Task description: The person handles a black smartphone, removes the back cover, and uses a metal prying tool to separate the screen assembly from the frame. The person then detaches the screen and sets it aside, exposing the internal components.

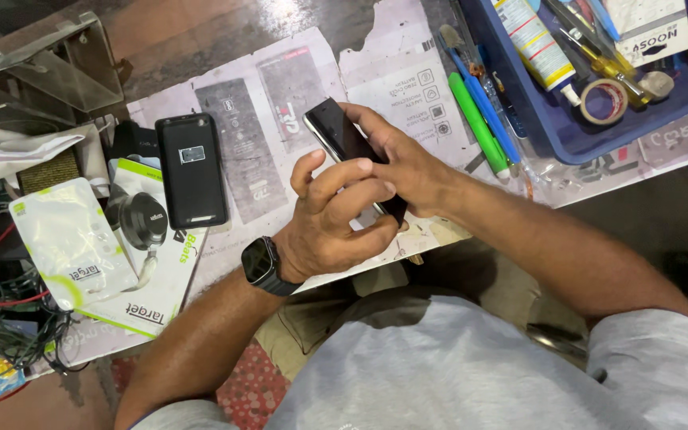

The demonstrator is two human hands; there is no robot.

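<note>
Here, in the head view, both hands clamp a dark smartphone [349, 147] above the paper-covered table [408, 80]. Its long axis runs from upper left to lower right; the left hand [336, 219] wraps the near end, the right hand [404, 163] pinches the far edge. Left of the smartphone lies a black phone back [191, 170], beyond it white-and-green retail packets [73, 239]. To the smartphone's right, a green pen [478, 126] and a blue tray [575, 131] holding a white tube [537, 44] and a tape roll [603, 101]

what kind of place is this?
Likely a phone repair bench: both hands hold a dark phone, a second phone lies beside them, and a blue tray holds screwdrivers, tape and glue.
</note>
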